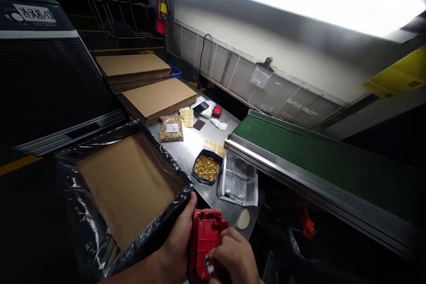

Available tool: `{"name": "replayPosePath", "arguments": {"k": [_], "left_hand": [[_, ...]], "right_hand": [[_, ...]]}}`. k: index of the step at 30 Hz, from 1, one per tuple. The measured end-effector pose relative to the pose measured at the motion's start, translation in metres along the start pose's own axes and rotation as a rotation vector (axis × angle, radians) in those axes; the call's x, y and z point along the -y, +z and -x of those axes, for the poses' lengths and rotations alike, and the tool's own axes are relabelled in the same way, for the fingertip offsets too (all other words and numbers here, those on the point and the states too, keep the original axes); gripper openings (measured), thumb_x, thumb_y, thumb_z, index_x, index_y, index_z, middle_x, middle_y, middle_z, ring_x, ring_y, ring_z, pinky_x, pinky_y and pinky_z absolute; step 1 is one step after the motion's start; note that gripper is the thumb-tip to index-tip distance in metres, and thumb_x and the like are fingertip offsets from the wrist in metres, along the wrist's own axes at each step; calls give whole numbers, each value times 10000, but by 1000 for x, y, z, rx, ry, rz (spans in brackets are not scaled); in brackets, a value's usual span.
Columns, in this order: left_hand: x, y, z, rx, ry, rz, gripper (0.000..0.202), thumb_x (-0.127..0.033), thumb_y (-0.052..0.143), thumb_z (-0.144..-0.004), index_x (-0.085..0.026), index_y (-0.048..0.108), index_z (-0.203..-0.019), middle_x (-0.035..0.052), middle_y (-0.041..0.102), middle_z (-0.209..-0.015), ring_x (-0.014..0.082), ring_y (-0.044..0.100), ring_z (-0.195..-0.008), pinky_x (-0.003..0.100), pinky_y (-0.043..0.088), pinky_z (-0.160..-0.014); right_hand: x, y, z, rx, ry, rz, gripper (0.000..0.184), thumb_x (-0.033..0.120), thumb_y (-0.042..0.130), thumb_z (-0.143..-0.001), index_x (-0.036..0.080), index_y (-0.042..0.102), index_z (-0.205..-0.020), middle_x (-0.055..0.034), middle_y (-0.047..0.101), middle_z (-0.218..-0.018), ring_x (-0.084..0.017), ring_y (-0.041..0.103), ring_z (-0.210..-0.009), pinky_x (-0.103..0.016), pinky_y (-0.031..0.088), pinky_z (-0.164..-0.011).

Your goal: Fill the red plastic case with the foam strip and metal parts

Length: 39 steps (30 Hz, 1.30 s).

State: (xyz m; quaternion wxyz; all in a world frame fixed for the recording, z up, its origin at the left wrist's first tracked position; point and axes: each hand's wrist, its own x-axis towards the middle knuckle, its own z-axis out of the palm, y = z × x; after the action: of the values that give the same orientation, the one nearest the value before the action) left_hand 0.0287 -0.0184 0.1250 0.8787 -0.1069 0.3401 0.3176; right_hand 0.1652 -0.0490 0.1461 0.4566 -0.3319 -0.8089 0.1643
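Observation:
A red plastic housing (207, 235), ribbed inside, is tilted toward me low in the view. Wrapped along its left side, my left hand (178, 239) holds it with the thumb at the upper edge. My right hand (234, 253) is closed over the housing's lower right part. Something small and silvery (209, 267) shows by its fingertips; what exactly it is I cannot make out. Beyond the hands stands a dark blue bin (197, 178) of small gold-coloured metal parts (207, 166). Beside it is a white tray (254, 191) with clear plastic bags inside.
To the left lies a box lined with black plastic (78, 199), a brown sheet (126, 186) inside. Cardboard stacks (159, 97), a labelled bag of gold parts (171, 128) and sticker sheets (187, 117) are behind. A green conveyor belt (299, 146) runs along the right.

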Motion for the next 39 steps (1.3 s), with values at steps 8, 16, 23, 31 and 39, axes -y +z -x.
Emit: {"name": "replayPosePath", "arguments": {"k": [8,16,23,31,39], "left_hand": [[13,-20,5,-34,1164,-1076,374,-445,404,-1015,-281,538,-1324,42,490,-1400,241,430,-1306,352,305,-1145],[13,-10,18,105,1241,-1182,282,-347,493,-974,-252,644,-1192,69,645,-1137,244,630,-1033,364,494,-1007],[8,-9,15,125,1330,-1350,359,-382,688,-862,-307,549,-1185,-20,645,-991,139,637,-812,187,517,-713],[6,-18,9,141,1093,-1144,489,-571,793,-729,-275,601,-1068,-2,633,-949,177,623,-814,211,514,-719],[13,-15,3,79,813,-830,617,-646,699,-777,-171,540,-1138,107,663,-986,242,646,-883,300,541,-811]], "right_hand": [[-14,-6,-14,-429,1070,-510,469,618,475,-911,166,520,-793,13,450,-670,-92,412,-578,-194,388,-527],[-13,-3,-9,-460,1201,-561,509,670,569,-833,161,574,-851,16,446,-689,-95,393,-609,-201,404,-558],[-7,-5,-15,-379,1213,-489,528,681,543,-839,155,592,-841,18,439,-645,-94,392,-574,-199,382,-508],[-24,-13,-13,-430,1191,-632,523,663,510,-869,150,608,-884,-79,669,-783,-199,635,-726,-301,541,-688],[-43,12,15,-1065,1369,-917,479,521,809,-636,137,623,-856,2,622,-687,-114,587,-587,-200,522,-536]]}}
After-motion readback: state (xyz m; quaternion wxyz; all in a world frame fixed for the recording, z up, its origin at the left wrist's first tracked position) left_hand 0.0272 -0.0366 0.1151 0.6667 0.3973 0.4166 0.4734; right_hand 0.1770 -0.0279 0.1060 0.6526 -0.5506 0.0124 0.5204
